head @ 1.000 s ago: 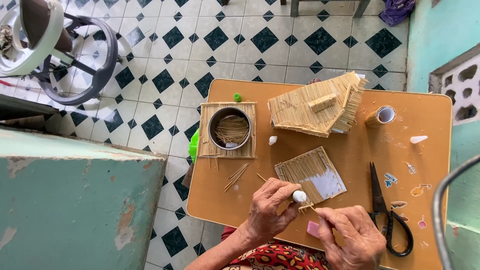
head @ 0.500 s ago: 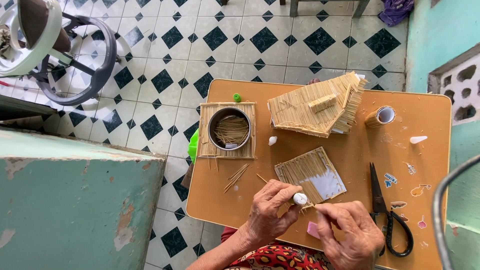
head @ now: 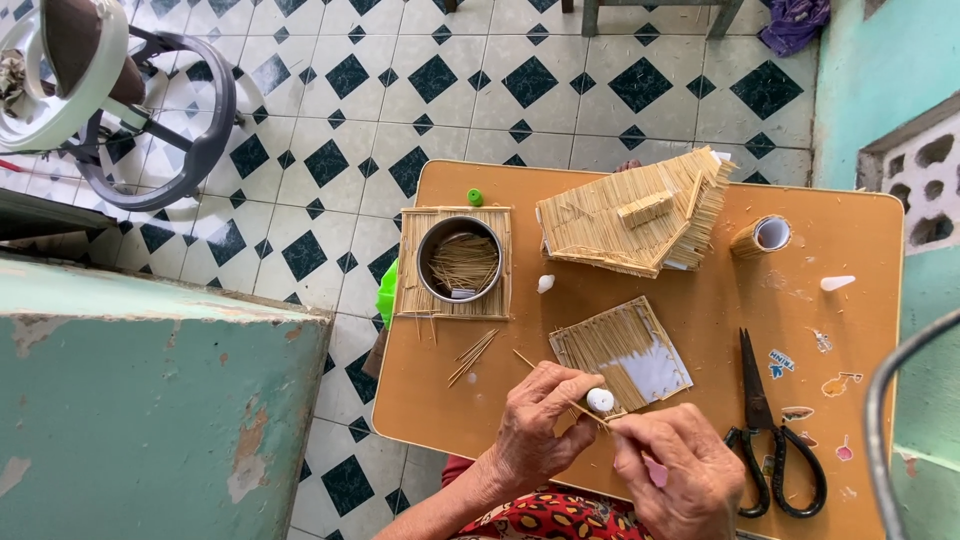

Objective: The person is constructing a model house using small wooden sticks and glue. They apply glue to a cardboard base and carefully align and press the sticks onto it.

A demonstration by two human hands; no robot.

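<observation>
- Two hands worked at the near edge of the wooden table (head: 850,220), and the scene read as follows from left to right.
- At the far left of the table, a metal bowl (head: 461,258) of thin sticks sat on a small stick mat (head: 412,268), within easy reach as a supply.
- Just near of the mat, a few loose sticks (head: 470,356) lay on the tabletop, apparently set out for picking one at a time.
- Near the middle, the left hand (head: 535,425) was closed around a small white glue bottle (head: 600,400), tip toward the stick.
- Beside it, the right hand (head: 680,470) pinched one thin stick (head: 590,415) and also held something pink; what it was I cannot tell.
- Just beyond the hands lay a partly covered stick panel (head: 620,352), flat so sticks could be laid on it.
- Farther off stood a stick-built model roof (head: 630,212).
- At the right, black scissors (head: 765,450) lay shut, and a small tape roll (head: 762,236) rested far.
</observation>
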